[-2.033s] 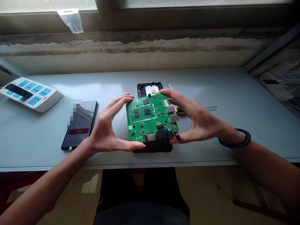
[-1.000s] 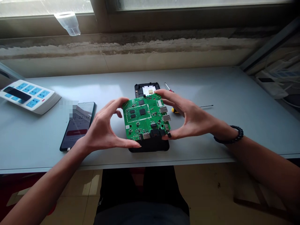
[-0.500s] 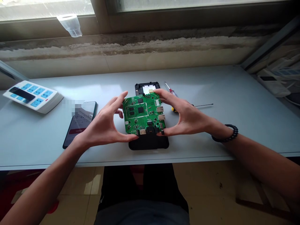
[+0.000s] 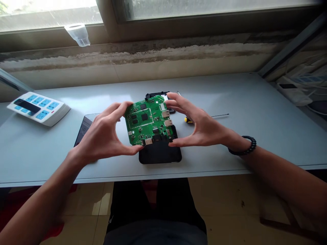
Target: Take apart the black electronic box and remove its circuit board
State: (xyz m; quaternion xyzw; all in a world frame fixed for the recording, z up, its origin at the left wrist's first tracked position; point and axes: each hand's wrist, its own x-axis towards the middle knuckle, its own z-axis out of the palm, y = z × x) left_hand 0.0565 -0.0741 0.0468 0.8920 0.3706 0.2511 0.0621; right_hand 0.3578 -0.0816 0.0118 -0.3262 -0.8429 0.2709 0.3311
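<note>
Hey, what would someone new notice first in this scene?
The green circuit board stands out at centre, held by its edges between the left hand and right hand, above a black casing. At far left, a white power strip with blue sockets catches the eye.

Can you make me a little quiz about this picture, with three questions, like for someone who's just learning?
1. What do the left hand and right hand hold?
A) a phone
B) a green circuit board
C) a screwdriver

2. True or false: the bracelet is on the right wrist.

3. Fill in the blank: the power strip has ____ sockets.

Key: 1. B  2. True  3. blue
</note>
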